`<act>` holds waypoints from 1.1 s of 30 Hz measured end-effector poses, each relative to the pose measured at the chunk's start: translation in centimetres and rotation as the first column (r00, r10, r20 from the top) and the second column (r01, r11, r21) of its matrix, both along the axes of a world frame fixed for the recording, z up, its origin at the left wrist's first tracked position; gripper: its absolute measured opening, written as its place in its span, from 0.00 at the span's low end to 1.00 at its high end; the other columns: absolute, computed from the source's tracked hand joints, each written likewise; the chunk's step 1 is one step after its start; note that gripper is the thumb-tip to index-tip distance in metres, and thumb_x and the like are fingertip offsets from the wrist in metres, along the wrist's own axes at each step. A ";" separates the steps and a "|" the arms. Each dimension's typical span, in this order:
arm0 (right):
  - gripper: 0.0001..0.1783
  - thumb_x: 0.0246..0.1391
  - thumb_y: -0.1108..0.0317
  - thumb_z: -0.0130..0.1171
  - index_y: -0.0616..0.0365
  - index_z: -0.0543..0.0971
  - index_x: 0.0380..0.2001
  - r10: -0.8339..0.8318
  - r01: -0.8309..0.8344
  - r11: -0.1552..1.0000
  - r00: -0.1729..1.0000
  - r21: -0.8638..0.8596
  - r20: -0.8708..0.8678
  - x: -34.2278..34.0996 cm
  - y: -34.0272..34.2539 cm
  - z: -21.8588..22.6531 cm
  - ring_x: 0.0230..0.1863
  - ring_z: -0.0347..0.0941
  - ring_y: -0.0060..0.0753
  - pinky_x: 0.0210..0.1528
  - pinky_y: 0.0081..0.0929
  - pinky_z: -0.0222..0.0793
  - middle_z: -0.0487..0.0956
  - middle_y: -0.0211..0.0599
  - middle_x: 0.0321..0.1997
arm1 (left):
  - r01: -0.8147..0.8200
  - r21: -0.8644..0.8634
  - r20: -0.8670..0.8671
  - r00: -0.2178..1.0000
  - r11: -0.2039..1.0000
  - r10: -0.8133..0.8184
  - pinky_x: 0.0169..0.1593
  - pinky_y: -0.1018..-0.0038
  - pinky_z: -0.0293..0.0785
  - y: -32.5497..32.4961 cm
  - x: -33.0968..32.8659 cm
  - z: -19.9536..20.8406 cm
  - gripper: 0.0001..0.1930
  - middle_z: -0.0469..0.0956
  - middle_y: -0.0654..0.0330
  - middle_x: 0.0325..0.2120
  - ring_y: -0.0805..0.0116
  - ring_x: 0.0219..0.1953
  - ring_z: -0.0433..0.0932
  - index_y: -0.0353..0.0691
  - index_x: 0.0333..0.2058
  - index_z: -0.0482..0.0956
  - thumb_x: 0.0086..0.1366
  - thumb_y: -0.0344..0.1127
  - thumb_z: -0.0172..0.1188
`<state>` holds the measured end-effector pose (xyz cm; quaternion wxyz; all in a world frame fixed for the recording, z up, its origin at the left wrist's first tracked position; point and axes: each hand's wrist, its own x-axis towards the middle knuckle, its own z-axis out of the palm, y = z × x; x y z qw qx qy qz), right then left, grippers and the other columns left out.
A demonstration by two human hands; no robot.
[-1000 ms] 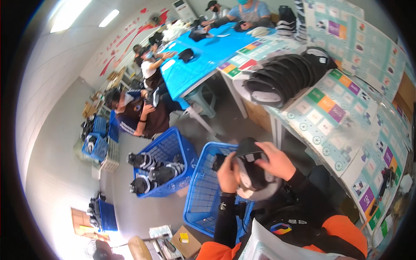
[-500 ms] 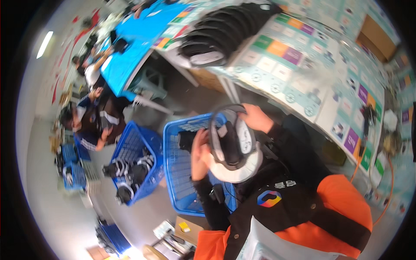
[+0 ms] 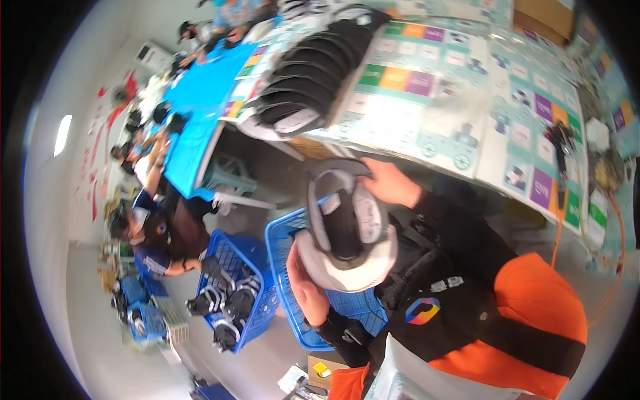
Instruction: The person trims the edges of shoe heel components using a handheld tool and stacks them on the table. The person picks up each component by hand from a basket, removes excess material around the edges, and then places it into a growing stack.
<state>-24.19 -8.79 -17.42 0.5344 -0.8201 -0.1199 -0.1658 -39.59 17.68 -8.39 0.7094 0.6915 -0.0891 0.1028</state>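
Note:
Before my chest is a cap point(image 3: 347, 272) with a pale, curved brim and a dark crown, its hollow inside turned toward me. My right hand point(image 3: 395, 184) pinches the far dark edge of the cap between thumb and fingers. On the other side, my left hand point(image 3: 307, 288) is around the brim's left edge, with its fingertips hidden behind the brim. Beneath the cap and my left forearm stands a blue plastic basket point(image 3: 275, 257); the cap and arm cover much of its inside.
A nested row of black caps point(image 3: 313, 77) lies on the patterned table point(image 3: 400, 123) ahead. Left of my basket, another blue basket point(image 3: 263, 310) holds several black-and-white items. A person point(image 3: 157, 233) sits beside it, one arm reaching to its rim. An orange cable point(image 3: 557, 243) hangs at the right.
My left hand has moved from the cap's left side down around its brim. The cap's opening now faces me more fully. The seated person's arm has reached to the neighbouring basket. My view has shifted.

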 end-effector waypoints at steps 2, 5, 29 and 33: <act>0.16 0.62 0.70 0.60 0.57 0.76 0.53 0.098 -0.100 0.995 0.959 0.007 -0.266 -2.5 -0.1 4.9 0.41 0.80 0.69 0.43 0.58 0.75 0.82 0.65 0.36 | -0.050 0.037 -0.007 0.999 0.998 0.050 0.71 0.58 0.67 1.9 2.0 -1.1 0.43 0.65 0.46 0.71 0.53 0.71 0.68 0.34 0.75 0.58 0.74 0.56 0.63; 0.16 0.62 0.70 0.60 0.56 0.77 0.53 0.130 -0.151 0.982 0.976 -0.117 -0.173 -4.1 -1.2 0.9 0.39 0.81 0.68 0.44 0.56 0.76 0.82 0.61 0.33 | 0.176 0.217 -0.160 0.977 0.960 -0.143 0.65 0.64 0.75 0.0 5.8 -6.0 0.34 0.68 0.54 0.70 0.60 0.68 0.71 0.35 0.72 0.65 0.69 0.28 0.66; 0.12 0.62 0.62 0.70 0.61 0.87 0.37 0.441 -0.149 0.868 0.672 0.474 -0.596 -2.0 -1.6 -9.0 0.33 0.81 0.28 0.38 0.28 0.74 0.85 0.29 0.34 | 0.106 -0.097 -0.533 0.834 0.990 -0.142 0.43 0.71 0.80 -1.1 9.5 -17.4 0.14 0.87 0.59 0.37 0.69 0.39 0.85 0.32 0.44 0.87 0.76 0.40 0.63; 0.15 0.66 0.59 0.68 0.59 0.81 0.47 0.626 -0.227 0.742 0.572 0.631 -0.530 -2.1 -2.3 -6.8 0.39 0.77 0.22 0.43 0.23 0.73 0.82 0.24 0.40 | 0.156 -0.509 -0.605 0.635 0.847 -0.481 0.47 0.75 0.79 -0.8 10.5 -15.5 0.15 0.85 0.63 0.43 0.72 0.43 0.84 0.33 0.51 0.82 0.80 0.39 0.57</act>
